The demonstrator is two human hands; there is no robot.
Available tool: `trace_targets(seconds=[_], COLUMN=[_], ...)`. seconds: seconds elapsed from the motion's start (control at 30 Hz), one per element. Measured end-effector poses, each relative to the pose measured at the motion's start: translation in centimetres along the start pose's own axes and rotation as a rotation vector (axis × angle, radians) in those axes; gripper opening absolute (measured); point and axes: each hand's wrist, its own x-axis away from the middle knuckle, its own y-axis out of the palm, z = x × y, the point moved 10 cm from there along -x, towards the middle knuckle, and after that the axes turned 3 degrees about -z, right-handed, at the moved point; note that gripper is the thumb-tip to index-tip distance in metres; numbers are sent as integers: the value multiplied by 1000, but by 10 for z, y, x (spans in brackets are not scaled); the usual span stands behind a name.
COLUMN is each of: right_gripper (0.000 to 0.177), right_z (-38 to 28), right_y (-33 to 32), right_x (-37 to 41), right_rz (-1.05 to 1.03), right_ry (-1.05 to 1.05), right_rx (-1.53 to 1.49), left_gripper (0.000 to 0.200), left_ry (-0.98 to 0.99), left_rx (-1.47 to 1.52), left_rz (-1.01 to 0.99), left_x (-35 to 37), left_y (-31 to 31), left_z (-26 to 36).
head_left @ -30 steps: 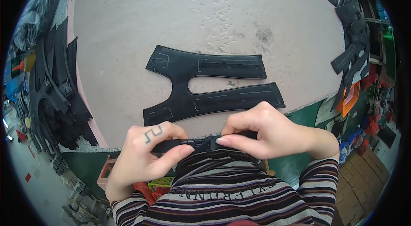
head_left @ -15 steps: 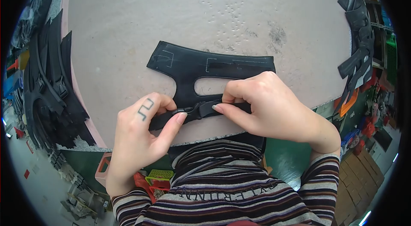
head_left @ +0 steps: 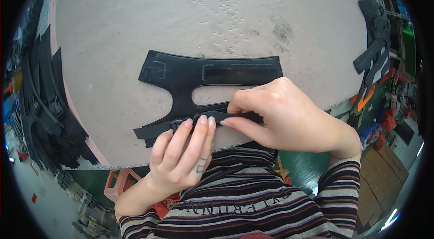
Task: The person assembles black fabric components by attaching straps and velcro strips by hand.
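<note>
I see left hand [head_left: 183,151] flat, fingers pressing strap [head_left: 246,115] | right hand [head_left: 289,117] pinching its right end | strap laid along near arm of panel [head_left: 217,74], apparently unfixed

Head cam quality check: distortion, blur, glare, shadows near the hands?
Head view: strong fisheye, the table edge bows and the corners go black; light is soft and even, no glare, only faint shadow under the right hand; it, the left hand and the strap are sharp, no motion blur; the black panel shows little detail beyond pale markings; clutter at the rim is squeezed.
</note>
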Motion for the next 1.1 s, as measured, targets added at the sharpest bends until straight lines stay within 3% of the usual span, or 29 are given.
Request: trace_targets(seconds=[0.17,0.23,0.4,0.8,0.9,1.0,1.1], right_gripper=[19,19,20,22,20,19,18], right_z=[44,69,77,79,73,66,55], right_y=[-39,-40,-41,-47,-48,-49,-56], right_x=[57,78,86,91,89,85,94], right_rz=[158,120,225,264,291,187,212], right_ry=[225,482,426,285,194,214,243], right_rx=[-211,-323,-347,-290,-204,8,374], left_gripper=[39,40,44,42,42,45,47], left_ry=[18,6,-23,93,96,90,127], left_rx=[-24,-41,-181,-212,-178,-114,-52], left_rz=[0,-21,-177,-189,-200,-258,-312], left_x=[0,-4,-8,-24,-25,-29,-44], left_y=[2,2,14,13,14,15,15], left_z=[0,2,10,25,24,23,28])
